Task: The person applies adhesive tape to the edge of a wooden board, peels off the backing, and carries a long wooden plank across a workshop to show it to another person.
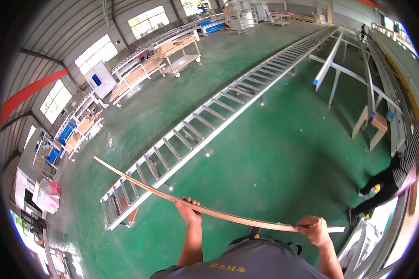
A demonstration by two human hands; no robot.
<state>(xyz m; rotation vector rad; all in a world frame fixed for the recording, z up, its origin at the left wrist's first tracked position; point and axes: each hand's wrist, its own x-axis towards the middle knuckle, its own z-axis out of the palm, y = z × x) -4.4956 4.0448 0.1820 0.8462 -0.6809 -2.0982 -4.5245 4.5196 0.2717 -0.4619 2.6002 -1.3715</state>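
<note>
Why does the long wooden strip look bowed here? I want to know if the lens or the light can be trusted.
Head view: fisheye bending curves the wooden strip and the roller conveyor toward the rim, so the picture alone cannot settle whether the strip is bowed; black corners frame it; windows are blown out, with soft sheen on the green floor; left hand and right hand are sharp.

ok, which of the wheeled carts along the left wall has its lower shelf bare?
The far cart, nearest the middle of the floor: boards lie on its top only, and its lower shelf shows pale and bare. The nearer carts carry stacked wooden boards.
</note>
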